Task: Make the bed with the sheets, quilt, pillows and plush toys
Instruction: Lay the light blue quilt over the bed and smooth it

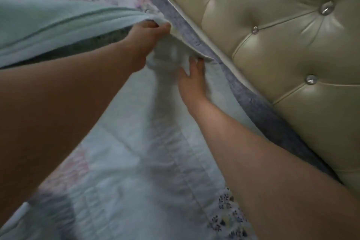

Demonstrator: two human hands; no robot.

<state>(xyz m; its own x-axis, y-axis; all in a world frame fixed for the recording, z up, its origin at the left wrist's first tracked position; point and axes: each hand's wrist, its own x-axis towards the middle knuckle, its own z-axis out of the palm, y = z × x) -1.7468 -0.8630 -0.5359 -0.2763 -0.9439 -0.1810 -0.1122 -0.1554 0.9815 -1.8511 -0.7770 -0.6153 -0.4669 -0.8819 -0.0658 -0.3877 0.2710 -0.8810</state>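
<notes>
Now: Quilt Corner Raised at the Headboard

Left hand (148, 33): fingers curled tight around the corner of the green quilt (48, 25), holding it above the pale sheet (136, 122). Right hand (192, 80): loosely spread, fingertips touching the underside of the raised edge. The quilt's folded edge runs from the left toward the padded headboard (272, 35). Its gripped corner points at the grey mattress edge (253, 99).

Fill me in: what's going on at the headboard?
A person is making the bed. The left hand grips the lifted edge of the mint-green cover. The right hand rests on the pale quilt, fingers straight, tips at the fabric edge beside the tufted headboard.
</notes>
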